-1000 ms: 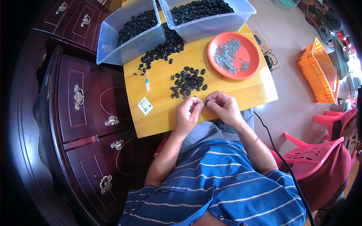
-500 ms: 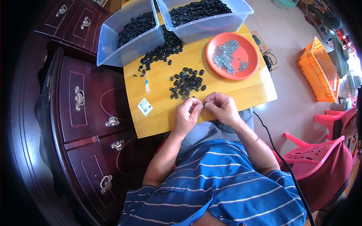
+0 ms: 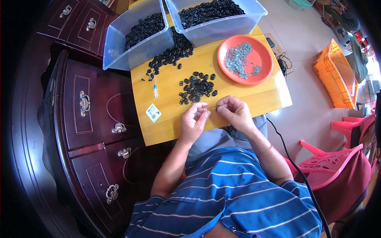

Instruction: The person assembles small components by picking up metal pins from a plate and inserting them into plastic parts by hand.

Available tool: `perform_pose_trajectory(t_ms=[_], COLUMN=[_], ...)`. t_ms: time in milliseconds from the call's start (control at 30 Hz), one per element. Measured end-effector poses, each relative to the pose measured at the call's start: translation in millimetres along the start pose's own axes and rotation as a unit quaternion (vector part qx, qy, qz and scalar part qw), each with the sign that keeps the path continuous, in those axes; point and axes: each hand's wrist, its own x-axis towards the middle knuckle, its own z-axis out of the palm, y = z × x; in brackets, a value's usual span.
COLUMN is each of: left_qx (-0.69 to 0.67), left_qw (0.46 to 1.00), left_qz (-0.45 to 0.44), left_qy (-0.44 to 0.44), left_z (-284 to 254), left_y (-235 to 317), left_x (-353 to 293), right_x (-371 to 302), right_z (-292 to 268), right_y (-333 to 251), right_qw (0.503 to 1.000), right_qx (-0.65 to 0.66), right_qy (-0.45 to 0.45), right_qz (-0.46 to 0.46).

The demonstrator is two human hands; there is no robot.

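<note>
Over the near edge of the wooden table [image 3: 170, 131], my right hand [image 3: 237, 114] pinches a small black oval part [image 3: 218, 107] between thumb and fingertips. A thin metal screw [image 3: 214, 108] sticks out of it toward the left. Close by, my left hand [image 3: 193, 122] is closed with curled fingers and thumb drawn in; what it holds, if anything, is hidden. A loose pile of black oval parts [image 3: 197, 88] lies just beyond both hands. An orange-red plate [image 3: 262, 47] at the right holds many small silver screws [image 3: 237, 59].
Two clear plastic bins [image 3: 137, 59] [image 3: 222, 33] full of black parts stand at the back, with more spilled before them. A small screwdriver-like tool [image 3: 155, 91] and a white label [image 3: 153, 112] lie left. Dark drawers [image 3: 79, 139] flank the table; a black cable [image 3: 295, 160] hangs right.
My hands have drawn slightly apart. My left hand has moved a little left and down, away from the black part, which stays in my right hand with the screw now showing.
</note>
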Motion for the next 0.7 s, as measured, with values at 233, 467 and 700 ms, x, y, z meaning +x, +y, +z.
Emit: perform_pose_trajectory(t_ms=[233,467,700], left_qx=[0.076,0.279,0.328], left_qw=[0.996,0.958,0.943], left_qz=[0.005,0.07,0.062], left_qy=[0.047,0.001,-0.009], left_z=[-18.5,-4.4,-5.0], left_y=[1.5,23.9,24.0], left_x=[0.7,9.8,14.4], right_x=[1.6,3.2,1.9], right_z=[-3.5,-7.6,-7.4], right_y=[-5.0,0.6,-5.9], right_qw=[0.999,0.998,0.995], right_qx=[0.04,0.061,0.092], right_qy=[0.0,-0.006,-0.006], right_qz=[0.021,0.015,0.023])
